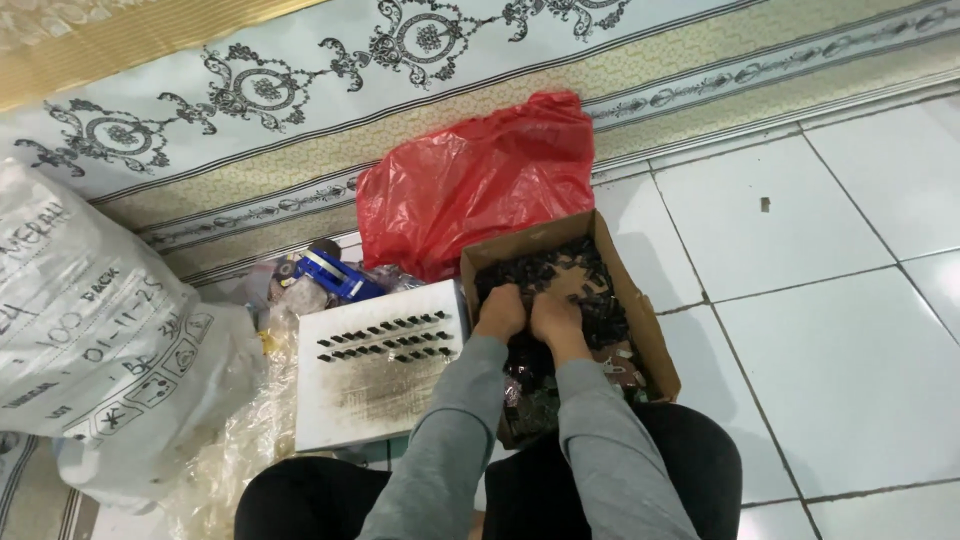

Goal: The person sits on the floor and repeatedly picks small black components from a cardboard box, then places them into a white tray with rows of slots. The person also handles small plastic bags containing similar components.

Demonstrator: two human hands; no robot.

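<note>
Both hands, the left hand (500,312) and the right hand (556,318), are curled with fingers pressed down into the small black parts (585,290) inside the cardboard box (648,335); what they pinch I cannot tell. It is better to pick few pieces gently and keep them over the box, just beside the white board (375,395) with rows of parts.

Long grey sleeves, black trousers, bare hands (530,315)

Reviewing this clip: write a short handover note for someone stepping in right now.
Left hand and right hand: both down in the cardboard box, knuckles up, among the small black parts; grip not visible.
White board left of the box carries two short rows of black pieces; the rest of it is bare.
Red plastic bag lies behind the box, a white sack far left.
</note>
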